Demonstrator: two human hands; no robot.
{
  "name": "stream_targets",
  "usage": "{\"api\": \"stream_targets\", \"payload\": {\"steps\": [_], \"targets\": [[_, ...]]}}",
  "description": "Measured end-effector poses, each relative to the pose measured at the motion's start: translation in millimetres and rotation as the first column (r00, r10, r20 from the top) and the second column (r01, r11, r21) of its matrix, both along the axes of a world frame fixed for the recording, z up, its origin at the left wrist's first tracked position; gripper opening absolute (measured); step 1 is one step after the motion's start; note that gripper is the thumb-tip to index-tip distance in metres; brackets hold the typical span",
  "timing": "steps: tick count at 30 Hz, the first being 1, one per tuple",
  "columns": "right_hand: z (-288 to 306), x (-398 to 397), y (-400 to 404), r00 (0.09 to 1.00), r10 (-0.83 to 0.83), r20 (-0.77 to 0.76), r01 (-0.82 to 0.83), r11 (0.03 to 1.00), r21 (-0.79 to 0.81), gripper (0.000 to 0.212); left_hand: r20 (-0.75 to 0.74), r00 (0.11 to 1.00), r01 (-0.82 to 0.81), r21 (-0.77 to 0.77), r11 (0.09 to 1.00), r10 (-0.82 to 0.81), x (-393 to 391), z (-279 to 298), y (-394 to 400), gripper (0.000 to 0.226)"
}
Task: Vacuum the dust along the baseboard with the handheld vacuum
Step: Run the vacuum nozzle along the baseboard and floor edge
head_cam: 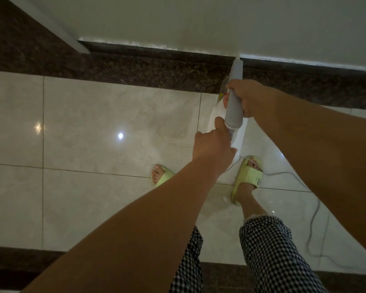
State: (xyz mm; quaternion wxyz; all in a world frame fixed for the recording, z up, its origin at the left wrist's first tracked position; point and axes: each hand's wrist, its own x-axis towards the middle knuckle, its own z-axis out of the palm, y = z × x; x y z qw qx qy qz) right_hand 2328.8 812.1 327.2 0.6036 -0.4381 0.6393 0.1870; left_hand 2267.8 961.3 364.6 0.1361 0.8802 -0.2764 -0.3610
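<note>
At 6 o'clock, nearest the camera, two bare forearms extend forward over checked trouser legs. Just beyond, at 5 o'clock, green slippers [248, 178] stand on the pale tiled floor [93, 127], and a thin power cord [314, 218] trails away to 4 o'clock.

Hand state: the left hand [212, 148] sits near frame centre with fingers curled around the rear end of the handheld vacuum [234, 108], thumb laid up against the grey barrel. The right hand [250, 98], slightly farther at 1 o'clock, wraps the barrel from the side at mid-length. Both hands grip firmly; neither is spread. (The fingertips on the underside are hidden, so the exact finger placement cannot be read.)

Tool position: the vacuum points toward 12 o'clock, its narrow nozzle [237, 61] reaching the top edge of the dark stone baseboard [156, 66] where this meets the pale wall [199, 22].

Task progress: judged as under way. A whitish line of dust or residue shows along the top edge of the baseboard from 11 o'clock up to the nozzle, and a similar pale line continues toward 2 o'clock. Whether either stretch has been vacuumed cannot be determined. Most of the visible run appears to remain.
</note>
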Motion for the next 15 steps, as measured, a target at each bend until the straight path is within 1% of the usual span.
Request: {"api": "stream_targets", "payload": {"steps": [5, 7, 11, 15], "targets": [[-1, 7, 8, 1.0, -0.026, -0.001, 0.026, 1.0, -0.011, 0.039, -0.024, 1.0, 0.011, 0.015, 1.0, -0.011, 10, 0, 10, 0.055], [-2, 10, 10, 0.999, -0.048, 0.005, 0.048, 0.999, -0.011, 0.037, -0.018, 1.0, 0.024, 0.007, 1.0, -0.024, 16, 0, 13, 0.055], [-8, 13, 14, 0.998, -0.056, -0.005, 0.056, 0.998, -0.036, 0.041, 0.002, 0.998, 0.055, 0.002, 0.998, -0.055, 24, -2, 20, 0.056], [-9, 14, 16, 0.998, -0.059, -0.003, 0.059, 0.998, -0.038, 0.041, 0.007, 0.998, 0.054, 0.008, 0.998, -0.054, 24, -4, 22, 0.055]]}}
